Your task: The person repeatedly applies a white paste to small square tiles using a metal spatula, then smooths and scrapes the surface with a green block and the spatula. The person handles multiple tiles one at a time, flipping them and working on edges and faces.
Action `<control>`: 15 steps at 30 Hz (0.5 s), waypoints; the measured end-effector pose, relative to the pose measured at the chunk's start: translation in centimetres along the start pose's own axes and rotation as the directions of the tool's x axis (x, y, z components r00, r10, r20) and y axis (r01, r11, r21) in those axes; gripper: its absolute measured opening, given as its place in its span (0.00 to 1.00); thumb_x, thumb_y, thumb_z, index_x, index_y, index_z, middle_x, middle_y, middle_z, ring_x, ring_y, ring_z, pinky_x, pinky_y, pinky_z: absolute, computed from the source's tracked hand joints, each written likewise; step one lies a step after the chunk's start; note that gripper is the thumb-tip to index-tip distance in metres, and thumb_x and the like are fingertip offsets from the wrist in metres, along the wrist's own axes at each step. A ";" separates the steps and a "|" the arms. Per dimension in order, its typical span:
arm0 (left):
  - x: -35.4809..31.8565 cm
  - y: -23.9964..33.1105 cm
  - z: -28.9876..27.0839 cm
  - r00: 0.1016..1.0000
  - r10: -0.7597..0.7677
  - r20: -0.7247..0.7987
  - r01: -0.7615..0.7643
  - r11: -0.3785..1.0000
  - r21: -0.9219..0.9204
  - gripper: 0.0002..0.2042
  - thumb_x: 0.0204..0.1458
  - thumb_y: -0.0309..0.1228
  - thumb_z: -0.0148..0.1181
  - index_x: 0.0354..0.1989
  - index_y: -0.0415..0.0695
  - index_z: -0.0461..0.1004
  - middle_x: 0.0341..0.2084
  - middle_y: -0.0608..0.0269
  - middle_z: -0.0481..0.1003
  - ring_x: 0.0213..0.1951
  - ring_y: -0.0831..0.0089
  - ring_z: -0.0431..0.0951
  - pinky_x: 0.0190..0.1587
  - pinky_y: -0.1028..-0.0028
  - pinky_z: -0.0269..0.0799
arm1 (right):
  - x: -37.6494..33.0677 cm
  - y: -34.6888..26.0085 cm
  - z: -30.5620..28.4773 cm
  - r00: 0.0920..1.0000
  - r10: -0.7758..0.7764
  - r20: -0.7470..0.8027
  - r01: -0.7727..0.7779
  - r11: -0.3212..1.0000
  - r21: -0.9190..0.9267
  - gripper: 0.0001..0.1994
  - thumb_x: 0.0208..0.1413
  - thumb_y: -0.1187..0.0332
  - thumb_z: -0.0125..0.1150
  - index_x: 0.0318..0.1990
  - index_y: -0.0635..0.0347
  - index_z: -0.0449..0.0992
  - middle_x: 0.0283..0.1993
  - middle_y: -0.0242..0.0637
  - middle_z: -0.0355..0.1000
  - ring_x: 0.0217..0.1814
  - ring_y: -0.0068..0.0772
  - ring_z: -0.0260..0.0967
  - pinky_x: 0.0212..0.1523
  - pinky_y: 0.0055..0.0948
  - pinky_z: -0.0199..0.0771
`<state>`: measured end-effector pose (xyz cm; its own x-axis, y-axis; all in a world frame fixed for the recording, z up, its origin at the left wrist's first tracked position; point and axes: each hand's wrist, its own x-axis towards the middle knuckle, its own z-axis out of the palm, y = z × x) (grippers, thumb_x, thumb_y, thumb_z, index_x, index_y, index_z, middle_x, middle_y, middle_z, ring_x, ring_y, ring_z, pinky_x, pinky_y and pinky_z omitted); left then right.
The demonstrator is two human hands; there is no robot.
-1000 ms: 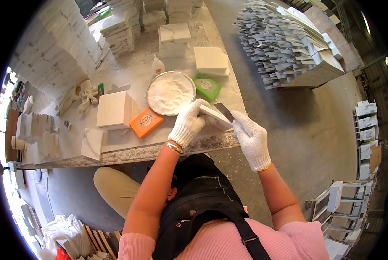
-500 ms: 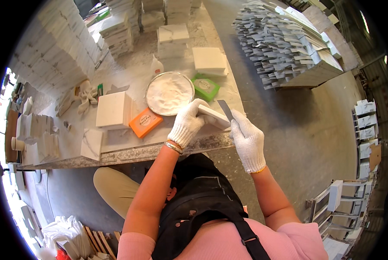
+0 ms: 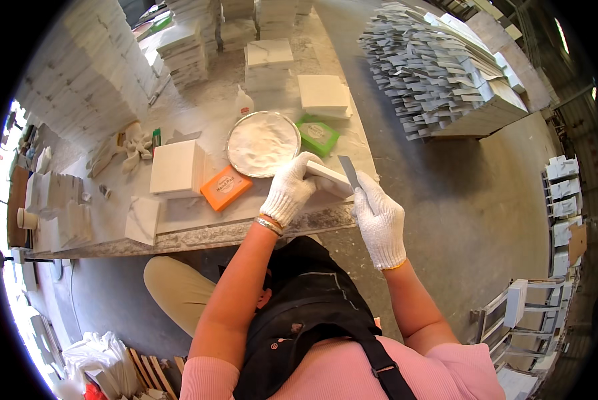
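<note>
My left hand point(image 3: 289, 190), in a white knit glove, grips a white stone tile point(image 3: 330, 180) held on edge over the near edge of the stone worktable point(image 3: 199, 230). In my right hand point(image 3: 379, 223), also gloved, is a flat grey metal blade point(image 3: 349, 172) whose tip rests against the tile's upper right end. Just beyond the tile stands a round metal dish of white powder or paste point(image 3: 263, 143).
An orange pad point(image 3: 226, 188), a green pad point(image 3: 317, 135), a white square tile stack point(image 3: 177, 169) and a small white bottle point(image 3: 244, 104) lie on the table. Tall tile stacks point(image 3: 89, 87) line the left. A pile of grey pieces point(image 3: 432, 73) sits at right.
My right hand with the blade has slid slightly up along the tile's end. My left hand holds the tile in much the same place.
</note>
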<state>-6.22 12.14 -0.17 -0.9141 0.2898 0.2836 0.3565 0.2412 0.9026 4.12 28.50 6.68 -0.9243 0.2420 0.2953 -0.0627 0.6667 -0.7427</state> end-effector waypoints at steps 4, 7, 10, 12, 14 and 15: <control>0.0 0.1 -0.1 1.000 0.001 0.018 -0.001 1.000 -0.005 0.13 0.46 0.20 0.66 0.41 0.43 0.74 0.31 0.54 0.78 0.36 0.58 0.79 0.41 0.65 0.75 | 0.6 -0.5 0.2 1.000 0.020 0.014 -0.020 0.999 0.035 0.15 0.59 0.76 0.62 0.54 0.59 0.79 0.35 0.52 0.78 0.31 0.46 0.79 0.35 0.33 0.77; -0.1 0.2 -0.3 1.000 0.017 0.005 -0.017 1.000 0.009 0.13 0.46 0.20 0.66 0.41 0.42 0.74 0.31 0.54 0.78 0.36 0.57 0.79 0.41 0.65 0.75 | 0.4 -0.4 -0.8 0.995 0.086 0.056 -0.090 0.992 0.090 0.15 0.60 0.76 0.61 0.55 0.59 0.79 0.33 0.51 0.78 0.30 0.41 0.79 0.34 0.32 0.77; -0.1 0.5 -0.3 1.000 0.024 -0.007 -0.024 0.999 0.025 0.13 0.46 0.21 0.67 0.41 0.43 0.74 0.31 0.54 0.78 0.36 0.58 0.79 0.41 0.65 0.75 | -0.1 -0.7 -1.5 0.990 0.130 0.049 -0.136 0.983 0.124 0.15 0.61 0.75 0.60 0.56 0.59 0.79 0.30 0.49 0.77 0.28 0.34 0.78 0.33 0.31 0.77; -0.1 0.4 -0.2 1.000 0.018 -0.009 -0.017 1.000 0.018 0.13 0.46 0.21 0.67 0.41 0.43 0.75 0.31 0.55 0.79 0.36 0.58 0.80 0.41 0.66 0.75 | 0.0 -1.2 -0.4 0.992 0.118 0.043 -0.121 0.989 0.090 0.15 0.61 0.75 0.60 0.56 0.58 0.79 0.30 0.49 0.77 0.27 0.35 0.78 0.33 0.32 0.77; -0.1 -0.3 0.3 1.000 -0.005 -0.009 0.005 1.000 -0.005 0.13 0.46 0.20 0.67 0.41 0.43 0.75 0.31 0.55 0.79 0.36 0.59 0.80 0.41 0.67 0.76 | 0.5 -1.3 0.7 1.000 0.005 -0.002 -0.005 1.000 0.012 0.15 0.61 0.75 0.60 0.55 0.58 0.79 0.29 0.49 0.77 0.26 0.35 0.78 0.32 0.32 0.77; -0.1 -0.4 0.3 1.000 -0.003 -0.004 0.003 1.000 -0.015 0.14 0.46 0.19 0.66 0.41 0.43 0.75 0.31 0.56 0.78 0.36 0.61 0.79 0.41 0.67 0.75 | 0.7 -1.5 0.9 1.000 0.025 0.013 -0.026 0.999 0.041 0.15 0.61 0.75 0.60 0.55 0.58 0.79 0.30 0.49 0.77 0.26 0.35 0.78 0.33 0.32 0.77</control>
<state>-6.26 12.31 -0.67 -0.9161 0.2849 0.2820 0.3507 0.2285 0.9082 3.27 27.07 7.44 -0.9302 0.2500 0.2687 -0.0542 0.6305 -0.7743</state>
